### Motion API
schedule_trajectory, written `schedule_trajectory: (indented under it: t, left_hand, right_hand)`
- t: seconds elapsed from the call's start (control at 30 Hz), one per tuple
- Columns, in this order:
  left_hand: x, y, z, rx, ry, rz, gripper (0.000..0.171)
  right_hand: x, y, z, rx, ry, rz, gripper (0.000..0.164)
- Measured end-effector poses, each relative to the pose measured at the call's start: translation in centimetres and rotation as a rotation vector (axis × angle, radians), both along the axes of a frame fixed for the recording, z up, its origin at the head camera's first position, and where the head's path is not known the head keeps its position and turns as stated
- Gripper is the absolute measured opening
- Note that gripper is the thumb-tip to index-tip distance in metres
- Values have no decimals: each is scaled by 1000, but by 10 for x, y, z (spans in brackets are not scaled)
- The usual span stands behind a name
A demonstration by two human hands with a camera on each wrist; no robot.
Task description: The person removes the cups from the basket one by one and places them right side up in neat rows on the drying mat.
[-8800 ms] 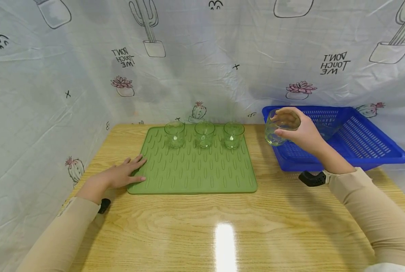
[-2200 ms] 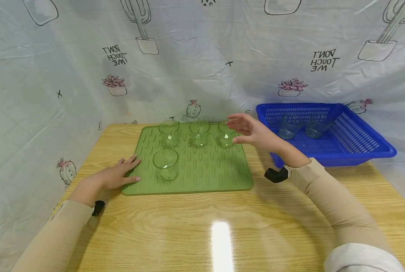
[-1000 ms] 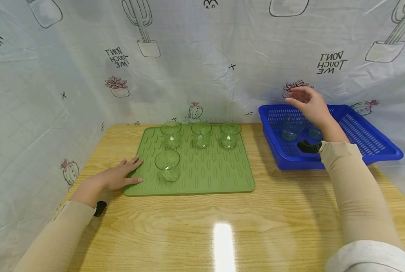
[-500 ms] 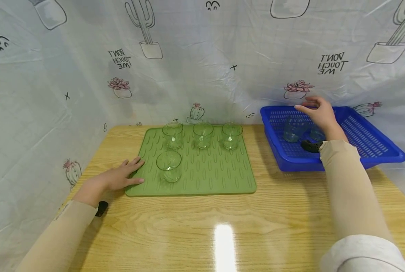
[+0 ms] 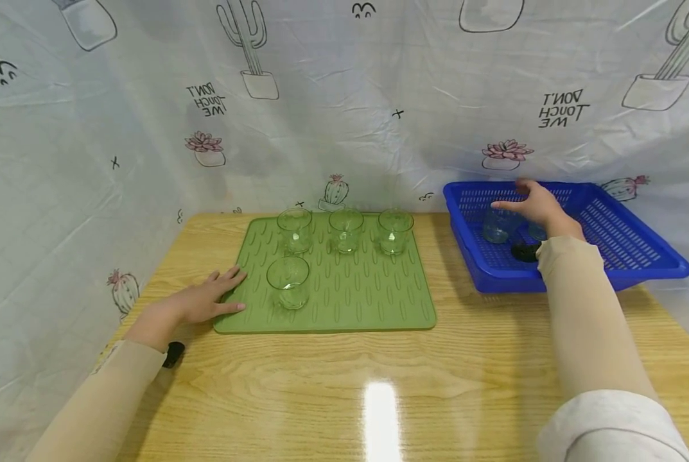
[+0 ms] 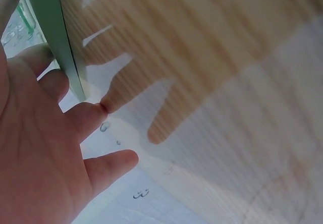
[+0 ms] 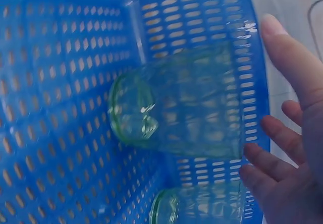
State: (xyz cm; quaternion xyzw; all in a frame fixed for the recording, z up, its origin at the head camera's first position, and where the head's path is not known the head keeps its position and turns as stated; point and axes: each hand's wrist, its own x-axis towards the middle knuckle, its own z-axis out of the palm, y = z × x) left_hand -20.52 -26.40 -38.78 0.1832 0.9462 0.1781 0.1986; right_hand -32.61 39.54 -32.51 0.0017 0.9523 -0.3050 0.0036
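Blue basket (image 5: 506,281), right grip (image 5: 543,208) now lower, near a glass (image 5: 497,228)

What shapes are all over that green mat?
The mat has rows of slim, long ovals, green too; the head view shows them best.

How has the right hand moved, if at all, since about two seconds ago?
Yes, rightward: the right hand has gone from near the back-right glass on the green mat to over the blue basket.

six glasses (image 5: 346,232), one mat (image 5: 373,289), one basket (image 5: 494,280), two hands (image 5: 202,303), one table (image 5: 298,398)
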Motion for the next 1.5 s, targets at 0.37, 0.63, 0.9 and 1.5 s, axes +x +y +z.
schedule_trajectory:
  t: [0.37, 0.63, 0.9, 1.5]
  left_hand:
    - [-1, 1, 1, -3, 7, -8, 90]
    - [-1, 2, 1, -6, 8, -11, 89]
    - [0, 1, 2, -9, 9, -6, 88]
    - [-2, 1, 3, -2, -12, -1, 89]
  right_hand:
    - [-6, 3, -6, 101, -152, 89, 117]
    - [-8, 5, -10, 113, -223, 107, 127]
    - [-6, 5, -12, 125, -284, 89, 124]
    - [-6, 4, -13, 134, -250, 135, 105]
